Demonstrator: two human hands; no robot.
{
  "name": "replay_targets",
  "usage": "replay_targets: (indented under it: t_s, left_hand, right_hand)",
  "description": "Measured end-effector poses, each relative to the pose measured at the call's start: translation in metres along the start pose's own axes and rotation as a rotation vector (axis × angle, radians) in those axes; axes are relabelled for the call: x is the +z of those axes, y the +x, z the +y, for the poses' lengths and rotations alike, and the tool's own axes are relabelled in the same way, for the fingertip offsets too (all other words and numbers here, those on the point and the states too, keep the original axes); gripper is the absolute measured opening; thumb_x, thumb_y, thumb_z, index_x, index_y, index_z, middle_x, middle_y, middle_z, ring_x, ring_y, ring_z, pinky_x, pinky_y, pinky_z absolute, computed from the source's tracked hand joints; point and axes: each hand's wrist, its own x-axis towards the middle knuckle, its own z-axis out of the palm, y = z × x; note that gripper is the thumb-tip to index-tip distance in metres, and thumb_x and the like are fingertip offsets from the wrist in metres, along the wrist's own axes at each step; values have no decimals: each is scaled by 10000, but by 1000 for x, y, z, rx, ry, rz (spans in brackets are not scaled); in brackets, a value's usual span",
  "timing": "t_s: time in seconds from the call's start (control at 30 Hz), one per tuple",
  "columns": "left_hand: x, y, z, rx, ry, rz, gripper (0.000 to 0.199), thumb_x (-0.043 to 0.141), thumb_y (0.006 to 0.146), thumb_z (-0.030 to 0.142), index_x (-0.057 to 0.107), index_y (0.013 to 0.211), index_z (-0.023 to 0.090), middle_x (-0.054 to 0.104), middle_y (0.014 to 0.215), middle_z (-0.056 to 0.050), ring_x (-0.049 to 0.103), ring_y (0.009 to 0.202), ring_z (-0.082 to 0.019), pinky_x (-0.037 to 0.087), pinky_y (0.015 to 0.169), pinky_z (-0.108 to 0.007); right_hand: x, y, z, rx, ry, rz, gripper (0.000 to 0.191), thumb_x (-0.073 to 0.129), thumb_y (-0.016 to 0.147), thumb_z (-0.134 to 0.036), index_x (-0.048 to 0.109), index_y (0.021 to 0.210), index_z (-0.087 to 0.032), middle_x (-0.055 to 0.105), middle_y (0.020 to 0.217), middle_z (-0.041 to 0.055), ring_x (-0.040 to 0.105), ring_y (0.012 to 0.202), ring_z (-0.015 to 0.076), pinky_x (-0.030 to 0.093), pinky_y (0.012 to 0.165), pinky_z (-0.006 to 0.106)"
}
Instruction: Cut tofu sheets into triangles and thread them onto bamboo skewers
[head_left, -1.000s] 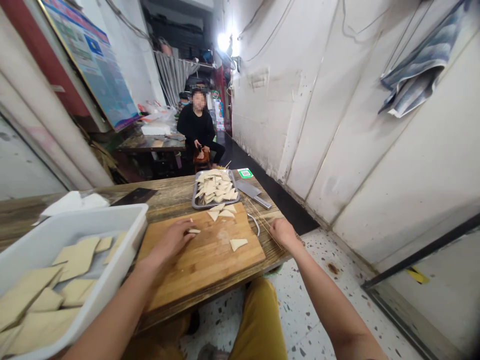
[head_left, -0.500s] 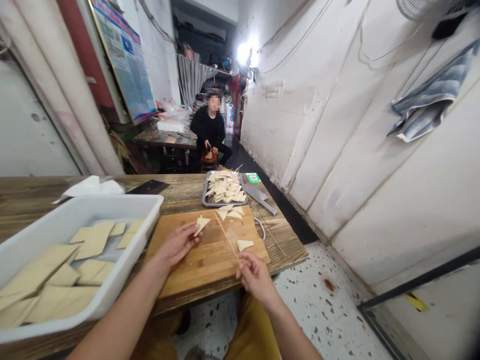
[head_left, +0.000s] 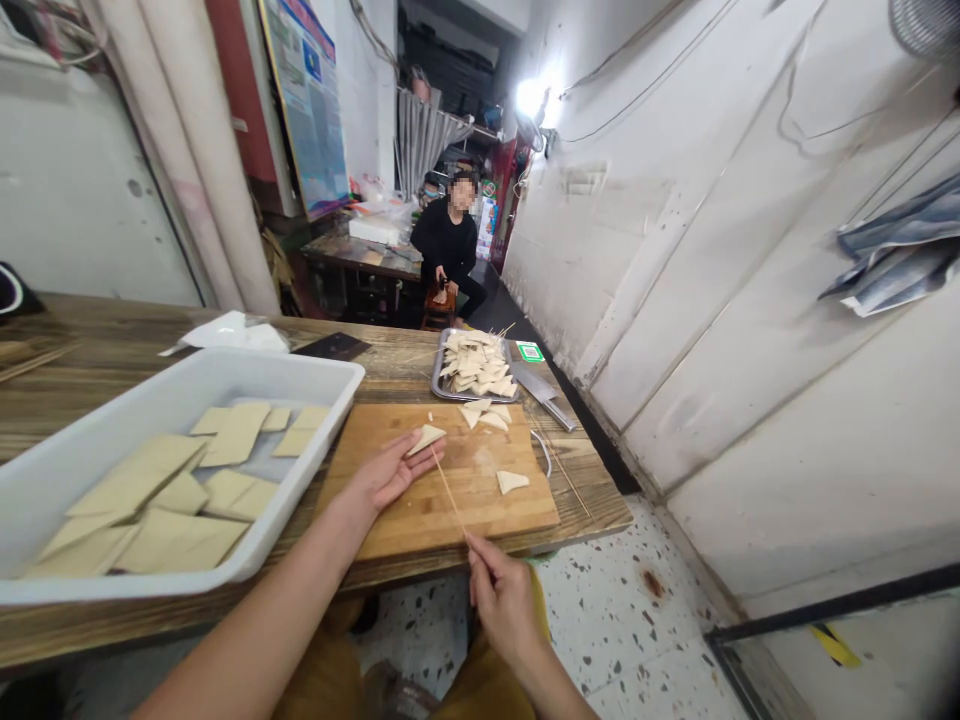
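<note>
My left hand (head_left: 386, 473), palm turned up over the cutting board (head_left: 405, 530), holds a pale triangular piece of tofu (head_left: 427, 438) at its fingertips. Between thumb and fingers, my right hand (head_left: 504, 590) pinches the lower end of a thin wooden skewer (head_left: 450, 495) near the board's front edge. The skewer's tip points up at the piece and looks very close to it; I cannot tell whether they touch. A single cut piece (head_left: 513, 482) lies on the right of the board, and several more pieces (head_left: 487, 413) lie by its far edge.
A white plastic bin (head_left: 330, 385) of flat tofu sheets stands left. Behind the board, a metal tray (head_left: 442, 392) holds a heap of tofu pieces. A cleaver (head_left: 546, 392) and loose skewers (head_left: 574, 475) lie right. A seated person (head_left: 448, 240) is farther back.
The skewer's tip has come to the tofu piece in my left hand, whose palm has turned more upward. The view has shifted, so everything sits farther right.
</note>
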Motion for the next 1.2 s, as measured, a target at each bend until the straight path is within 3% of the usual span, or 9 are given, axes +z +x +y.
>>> replay_targets:
  t_s: [0.3,0.77,1.2]
  left_hand:
    - [-3,4,-1,3,8,5,124,499,825,83,613,867,57,692,919,-170,658,894,-243,540,817,-380]
    - [-8,6,-3,-2,2,-18,119,516,814,78,617,876,66,689,940,-170,649,918,-256,545,810,-384]
    - [-4,3,-3,7,18,-3,124,498,810,46,619,836,53,691,917,-177,649,914,-262,542,818,-383]
  right_hand:
    - [2,2,-2,-77,-45,43,348,444,886,-371,688,1063,-196,648,585,24,608,567,163,463,499,211]
    - [7,3,0,-72,-76,37,339,433,891,-326,684,1066,-182,631,544,16,606,544,161,459,494,206]
    - [17,5,-13,-58,-73,36,324,397,892,-255,682,1018,-168,633,604,30,572,533,146,415,463,191]
